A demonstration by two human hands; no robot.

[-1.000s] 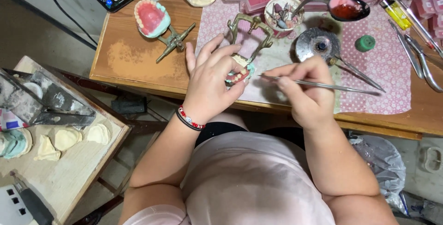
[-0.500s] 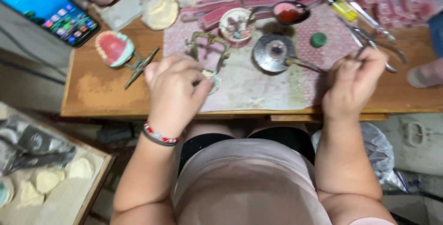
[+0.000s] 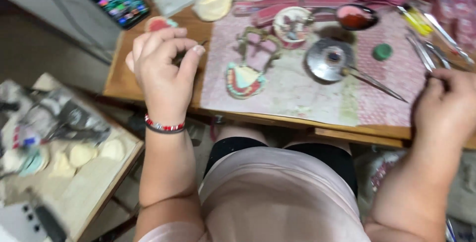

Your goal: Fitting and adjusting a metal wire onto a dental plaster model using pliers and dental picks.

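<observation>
Step in hand, as judged: a pause between passes on the denture wax-up [image 3: 244, 81]. It lies free on the patterned mat [image 3: 307, 93], at the near foot of the brass articulator frame [image 3: 259, 41]; neither hand touches it.

Left hand [image 3: 161, 66]: raised over the left edge of the wooden worktop [image 3: 148, 90], fingers curled loosely, thumb tip close to the forefinger. Nothing visible in the grip; a thin dark item near the fingertips is too blurred to identify.

Right hand [image 3: 446, 104]: low at the right end of the worktop, closed with knuckles up, beside a row of metal hand instruments [image 3: 429, 48]. Whether it grips one of them I cannot tell; the frame is blurred there.

Next move, as judged: bring both hands back to centre, steady the wax-up with the left, work it with a fine tool in the right. It calls for a light hold, since soft wax would mark easily.

Wax-up appearance: arch-shaped, pale cream centre, red-pink wax rim, greenish tint at the outer edge.

Nearby: a round metal burner [image 3: 327, 58] with a long thin instrument [image 3: 377, 84] lying from it toward the right; a spoon of red wax [image 3: 356, 18]; a small green cap [image 3: 382, 51]; a second pink cast [image 3: 159, 24] behind the left hand.
</observation>
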